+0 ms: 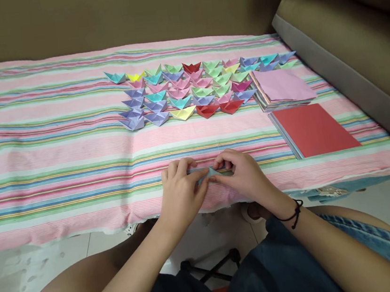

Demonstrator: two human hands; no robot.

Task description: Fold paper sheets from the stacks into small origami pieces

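Pinching a sm. pale-blue paper (212, 172) btwn them, L hand (183, 185) & R hand (243, 172) are close tog., fingers clamped on it from either side. Paper's by the near edge of the striped cloth (56, 148); can't tell if touching. Beyond: boats (203, 92) in rows, diff. colours. To their R, lilac-topped stack (283, 85); red-topped stack (317, 128) just nearer. Blk. cord (296, 214) on R wrist.
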